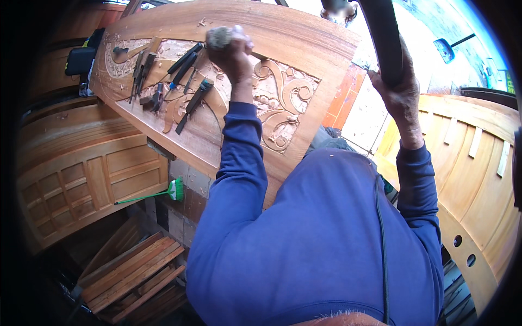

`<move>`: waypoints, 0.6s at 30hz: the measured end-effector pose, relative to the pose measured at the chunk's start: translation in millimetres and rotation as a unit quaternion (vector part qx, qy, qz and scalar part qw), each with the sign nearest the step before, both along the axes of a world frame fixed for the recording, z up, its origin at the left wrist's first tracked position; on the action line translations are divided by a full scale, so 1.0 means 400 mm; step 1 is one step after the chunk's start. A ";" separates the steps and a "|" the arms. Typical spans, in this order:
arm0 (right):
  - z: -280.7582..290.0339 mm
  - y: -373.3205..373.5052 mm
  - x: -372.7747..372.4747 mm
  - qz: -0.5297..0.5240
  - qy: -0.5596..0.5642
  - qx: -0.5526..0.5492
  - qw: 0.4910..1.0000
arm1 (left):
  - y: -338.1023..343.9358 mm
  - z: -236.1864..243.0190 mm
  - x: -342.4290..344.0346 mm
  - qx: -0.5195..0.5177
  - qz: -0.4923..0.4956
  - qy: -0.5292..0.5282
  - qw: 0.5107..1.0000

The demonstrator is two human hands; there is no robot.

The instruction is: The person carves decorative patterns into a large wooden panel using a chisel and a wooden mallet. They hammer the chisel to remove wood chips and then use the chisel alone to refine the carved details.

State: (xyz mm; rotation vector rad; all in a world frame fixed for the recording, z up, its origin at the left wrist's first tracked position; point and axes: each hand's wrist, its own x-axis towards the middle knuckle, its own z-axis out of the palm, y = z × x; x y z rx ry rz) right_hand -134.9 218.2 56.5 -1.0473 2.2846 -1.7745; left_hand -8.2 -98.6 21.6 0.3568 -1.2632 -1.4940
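Observation:
My left hand (235, 58) is closed around a rounded, greyish, rough-looking object (219, 38), held over the carved wooden panel (321, 41). What kind of object it is I cannot make out. At the upper right, my raised right hand (401, 95) grips a thick dark bar (382, 38), which runs up out of view. Scrolls and leaves are carved in relief (296, 92) on the panel, with wood shavings scattered among them. Several carving chisels (194, 106) with dark handles lie on it, left of my left hand. Among them is a small tool with a metal head (154, 99).
A panelled wooden door (98, 185) leans at the left, beside a green broom (175, 189). Stacked wooden boards (130, 271) sit at the lower left. Another wooden panel with small strips (462, 146) stands at the right. Beyond the work is a tiled floor (348, 95).

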 end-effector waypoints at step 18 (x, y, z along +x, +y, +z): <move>0.243 -0.265 -0.087 0.021 0.414 -0.082 0.906 | 0.024 0.037 -0.013 0.006 -0.058 -0.017 0.998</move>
